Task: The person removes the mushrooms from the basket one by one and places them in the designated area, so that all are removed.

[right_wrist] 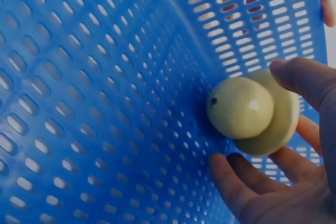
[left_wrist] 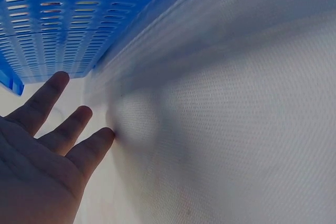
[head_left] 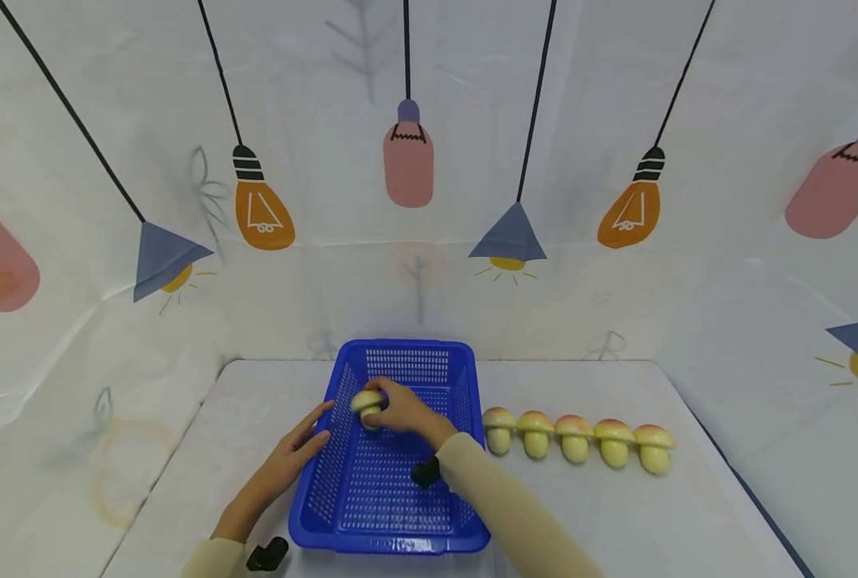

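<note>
Inside the blue plastic basket (head_left: 388, 482), near its left wall, my right hand (head_left: 403, 409) holds a toy mushroom (head_left: 368, 403) by its cap. Seen from the right wrist, the thumb (right_wrist: 302, 77) lies on the cap and the other fingers curve beneath it. The pale stem (right_wrist: 239, 107), with a small dark spot at its end, points towards the basket wall. My left hand (head_left: 287, 457) is beside the basket's left rim, fingers extended and spread. In the left wrist view its fingers stand out below the slotted basket side, and nothing is in the palm.
To the right of the basket, several more toy mushrooms (head_left: 575, 437) stand in a row on the white table (head_left: 580, 522), caps towards the back. A white sheet printed with hanging lamps (head_left: 443, 305) rises behind the table and at both sides.
</note>
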Demonstrator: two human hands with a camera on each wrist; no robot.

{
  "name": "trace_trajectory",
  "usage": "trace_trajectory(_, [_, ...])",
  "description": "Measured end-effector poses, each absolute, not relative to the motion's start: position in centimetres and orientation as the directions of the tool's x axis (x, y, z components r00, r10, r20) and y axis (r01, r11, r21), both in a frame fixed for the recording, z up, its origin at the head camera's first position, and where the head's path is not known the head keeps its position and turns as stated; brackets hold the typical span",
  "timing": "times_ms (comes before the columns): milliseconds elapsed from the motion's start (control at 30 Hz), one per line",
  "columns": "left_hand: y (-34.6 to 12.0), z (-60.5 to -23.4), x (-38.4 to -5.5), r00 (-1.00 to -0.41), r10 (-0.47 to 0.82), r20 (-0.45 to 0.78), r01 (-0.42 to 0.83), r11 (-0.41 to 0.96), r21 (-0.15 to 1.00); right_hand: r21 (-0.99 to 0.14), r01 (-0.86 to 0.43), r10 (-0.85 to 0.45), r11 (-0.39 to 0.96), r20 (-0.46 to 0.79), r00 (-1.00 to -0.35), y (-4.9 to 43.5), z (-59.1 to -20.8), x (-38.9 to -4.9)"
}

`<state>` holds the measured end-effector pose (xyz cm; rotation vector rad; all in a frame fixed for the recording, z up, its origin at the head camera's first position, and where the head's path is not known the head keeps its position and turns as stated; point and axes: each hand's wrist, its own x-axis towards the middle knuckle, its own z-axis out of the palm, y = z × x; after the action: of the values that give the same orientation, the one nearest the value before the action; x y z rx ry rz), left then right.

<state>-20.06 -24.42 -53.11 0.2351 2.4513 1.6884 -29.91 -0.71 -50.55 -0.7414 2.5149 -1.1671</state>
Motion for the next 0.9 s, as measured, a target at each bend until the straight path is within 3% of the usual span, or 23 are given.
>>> trace_trajectory(267, [-24.35, -53.04, -20.05, -0.976, 0.215, -0.035, 0.045, 0.357, 0.933, -0.723, -0.402, -0.616, 0.562, -0.041, -0.786, -1.04, -50.91, -29.55])
trace_trajectory(900, [-24.33, -53.03, -20.07, -0.976, 0.213, -0.048, 0.031, 0.354, 0.935, -0.709, -0.417, -0.638, 0.568, -0.059, -0.768, -1.42, -51.13, -29.00])
